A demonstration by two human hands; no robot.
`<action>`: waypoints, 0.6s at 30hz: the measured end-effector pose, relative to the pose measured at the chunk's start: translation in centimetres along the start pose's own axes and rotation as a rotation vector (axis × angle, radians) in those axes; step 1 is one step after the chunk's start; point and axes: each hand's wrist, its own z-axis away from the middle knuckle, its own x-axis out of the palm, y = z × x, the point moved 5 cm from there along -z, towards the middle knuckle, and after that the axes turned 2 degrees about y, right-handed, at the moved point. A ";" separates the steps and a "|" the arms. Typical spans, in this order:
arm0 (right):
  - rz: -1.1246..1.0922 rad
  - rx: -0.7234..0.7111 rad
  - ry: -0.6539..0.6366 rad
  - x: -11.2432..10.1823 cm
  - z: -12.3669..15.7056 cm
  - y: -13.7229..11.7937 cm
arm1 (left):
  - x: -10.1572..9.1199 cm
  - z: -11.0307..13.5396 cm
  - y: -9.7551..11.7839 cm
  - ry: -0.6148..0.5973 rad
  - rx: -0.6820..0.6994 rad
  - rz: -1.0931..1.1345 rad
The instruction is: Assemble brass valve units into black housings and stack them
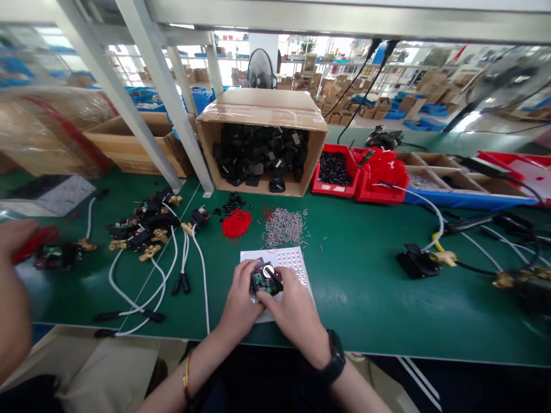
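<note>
Both my hands hold a small black part with a green circuit board over a white perforated plate on the green table. My left hand grips its left side, fingers curled. My right hand pinches its right side; that wrist wears a black watch. Just beyond the plate lie a heap of small metal pins and a bundle of red rings.
A cardboard box of black parts stands behind the pins. Red bins sit to its right. Finished valves with white cables lie at the left. Another person's arm shows at the left edge. A black valve with brass fitting lies right.
</note>
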 end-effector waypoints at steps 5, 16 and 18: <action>-0.399 0.003 -0.192 -0.6 -1.7 2.7 | -0.4 -0.5 -0.8 -0.189 -0.030 0.264; -0.450 0.098 -0.118 2.3 -0.5 2.8 | -3.8 -3.3 -0.5 -0.382 -0.334 0.302; -0.442 0.085 -0.124 2.4 -0.1 2.6 | -3.4 -4.0 -0.3 -0.381 -0.373 0.318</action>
